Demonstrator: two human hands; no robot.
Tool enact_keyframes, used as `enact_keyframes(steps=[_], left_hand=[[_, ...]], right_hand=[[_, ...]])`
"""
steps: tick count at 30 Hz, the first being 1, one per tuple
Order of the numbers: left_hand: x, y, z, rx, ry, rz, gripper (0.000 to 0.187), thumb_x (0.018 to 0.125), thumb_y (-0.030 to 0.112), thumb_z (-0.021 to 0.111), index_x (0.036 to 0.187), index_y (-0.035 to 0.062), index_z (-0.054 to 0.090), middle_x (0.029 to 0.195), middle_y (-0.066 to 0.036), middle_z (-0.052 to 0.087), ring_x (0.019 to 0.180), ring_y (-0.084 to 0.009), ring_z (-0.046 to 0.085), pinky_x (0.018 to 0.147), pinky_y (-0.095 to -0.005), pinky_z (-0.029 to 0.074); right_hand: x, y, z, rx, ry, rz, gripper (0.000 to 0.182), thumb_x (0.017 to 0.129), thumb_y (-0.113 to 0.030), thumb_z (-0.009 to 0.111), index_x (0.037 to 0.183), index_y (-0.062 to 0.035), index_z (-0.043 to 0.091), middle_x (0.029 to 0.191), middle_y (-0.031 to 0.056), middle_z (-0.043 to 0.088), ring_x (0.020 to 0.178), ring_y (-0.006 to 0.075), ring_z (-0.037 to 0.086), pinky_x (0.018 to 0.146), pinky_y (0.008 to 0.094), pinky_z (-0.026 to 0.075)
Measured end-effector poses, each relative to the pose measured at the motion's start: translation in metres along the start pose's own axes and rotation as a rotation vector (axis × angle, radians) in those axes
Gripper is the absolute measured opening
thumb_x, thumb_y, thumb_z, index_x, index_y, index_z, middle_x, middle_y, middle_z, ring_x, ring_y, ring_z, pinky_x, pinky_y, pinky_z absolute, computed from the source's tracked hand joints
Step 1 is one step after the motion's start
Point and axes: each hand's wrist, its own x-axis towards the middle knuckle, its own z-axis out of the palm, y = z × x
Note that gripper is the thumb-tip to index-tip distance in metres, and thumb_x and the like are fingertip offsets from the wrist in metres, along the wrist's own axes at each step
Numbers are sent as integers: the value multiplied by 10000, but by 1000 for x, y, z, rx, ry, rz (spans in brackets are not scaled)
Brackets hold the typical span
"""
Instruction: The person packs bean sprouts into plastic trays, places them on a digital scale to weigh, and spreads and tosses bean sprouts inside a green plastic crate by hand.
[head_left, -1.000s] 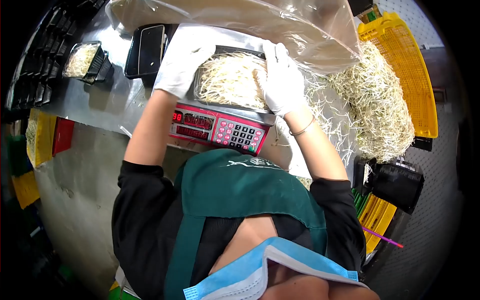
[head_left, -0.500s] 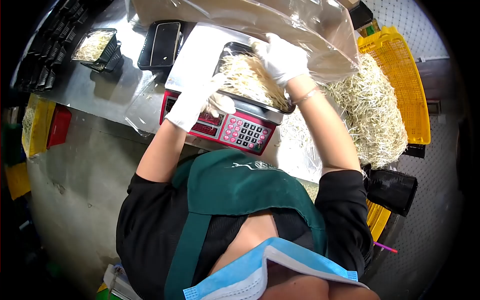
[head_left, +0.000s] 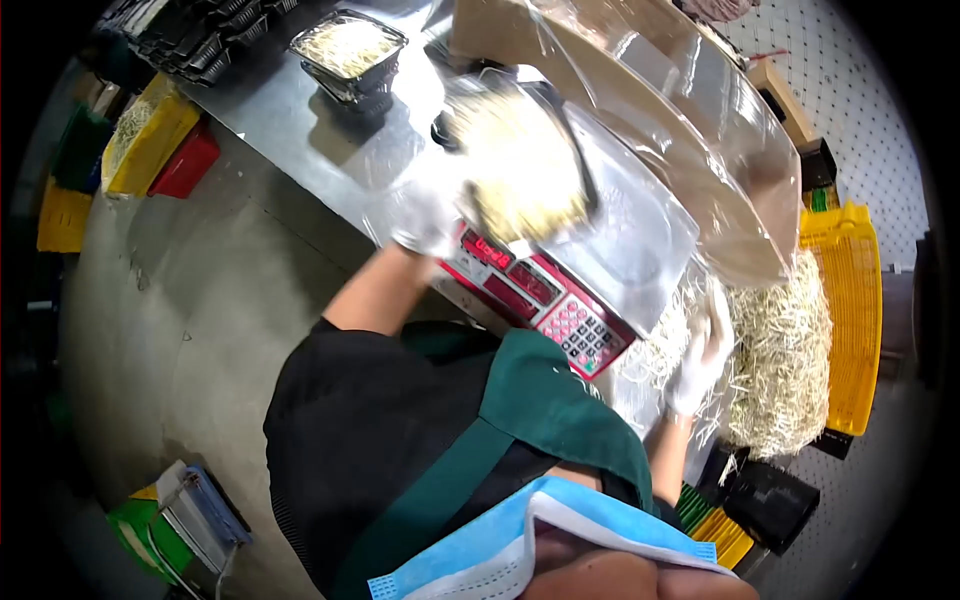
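Observation:
A black tray of pale bean sprouts (head_left: 522, 165), blurred by motion, is tilted above the left end of the red scale (head_left: 575, 335). My gloved left hand (head_left: 428, 203) grips the tray's near left edge. The scale's steel plate (head_left: 630, 220) shows bare beside the tray, and red digits glow on its display. My gloved right hand (head_left: 706, 350) is at the right of the scale, fingers stretched out, beside loose sprouts (head_left: 655, 350) and the large sprout heap (head_left: 782, 360).
Stacked sprout-filled trays (head_left: 348, 50) stand on the steel table (head_left: 285, 135), near piles of black trays (head_left: 200, 35). Clear plastic sheeting (head_left: 690, 130) rises behind the scale. A yellow basket (head_left: 850, 320) lies right of the heap; a red bin (head_left: 187, 160) is at left.
The sprout tray has come off the scale plate and moved left in my left hand. My right hand has left the tray and moved down beside the heap. The view has turned.

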Motion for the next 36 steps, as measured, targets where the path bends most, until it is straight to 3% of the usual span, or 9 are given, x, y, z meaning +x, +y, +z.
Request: enact_keyframes(steps=[4, 9, 15, 16, 19, 20, 25, 28, 36], left_hand=[[150, 79, -124, 560, 74, 447, 225, 854, 161, 512, 844, -21, 646, 787, -111, 655, 653, -168, 625, 535, -258, 488], [272, 113, -245, 540, 424, 24, 214, 865, 267, 566, 923, 62, 588, 825, -32, 627, 593, -139, 489, 563, -252, 410], [137, 61, -163, 979, 249, 427, 534, 955, 425, 413, 1270, 9, 530, 1157, -92, 633, 907, -132, 550, 749, -228, 427], [90, 45, -89, 887, 372, 206, 464, 957, 371, 438, 1136, -13, 627, 875, -27, 664, 653, -71, 466, 554, -190, 353], [76, -13, -152, 1008, -78, 440, 382, 966, 277, 436, 1046, -18, 664, 582, 27, 480, 510, -80, 379, 514, -231, 406], [30, -24, -93, 693, 61, 121, 368, 979, 232, 409, 1046, -35, 653, 558, 19, 460, 493, -88, 381, 536, -268, 473], [-12, -57, 1, 1040, -156, 484, 318, 927, 146, 419, 1061, -51, 629, 531, 40, 402, 482, -53, 395, 483, -198, 391], [-61, -90, 83, 874, -67, 190, 324, 902, 91, 392, 1035, -68, 641, 487, 50, 400, 440, -24, 355, 436, -153, 279], [-174, -242, 203, 680, -480, -354, 290, 875, 85, 466, 1096, -77, 562, 912, -146, 660, 619, -112, 554, 657, -213, 452]], right_hand=[[-77, 51, -53, -116, 229, 452, 385, 976, -270, 452, 1276, -32, 484, 1314, 147, 497, 1167, 240, 510, 864, 341, 494], [-119, 92, -78, -430, 281, 495, 312, 930, -176, 516, 1201, -27, 552, 1183, 125, 580, 1066, 229, 549, 944, 334, 424], [-128, 106, -71, -676, 95, 565, 301, 889, -277, 533, 1090, -72, 623, 1048, 160, 624, 986, 333, 579, 864, 392, 458], [-137, 118, -78, -743, 109, 543, 297, 883, -279, 537, 1074, -69, 623, 1009, 165, 631, 961, 340, 584, 840, 398, 467], [-165, 156, -143, -904, 364, 496, 205, 804, -112, 617, 1001, -150, 660, 901, 91, 655, 853, 270, 623, 783, 352, 501], [-169, 158, -173, -954, 358, 433, 255, 800, -79, 608, 1031, -172, 664, 892, 66, 668, 816, 247, 640, 751, 346, 518], [-227, 238, -323, -1380, 474, 561, 372, 782, -234, 663, 1101, -78, 551, 1047, 153, 631, 945, 331, 603, 776, 437, 484], [-258, 277, -350, -1164, 152, 965, 217, 830, -272, 583, 905, -71, 612, 814, 175, 655, 771, 373, 631, 695, 491, 491], [-264, 286, -357, -1022, 428, 752, 297, 806, -367, 648, 780, -71, 638, 737, 149, 605, 693, 347, 593, 569, 416, 455]])
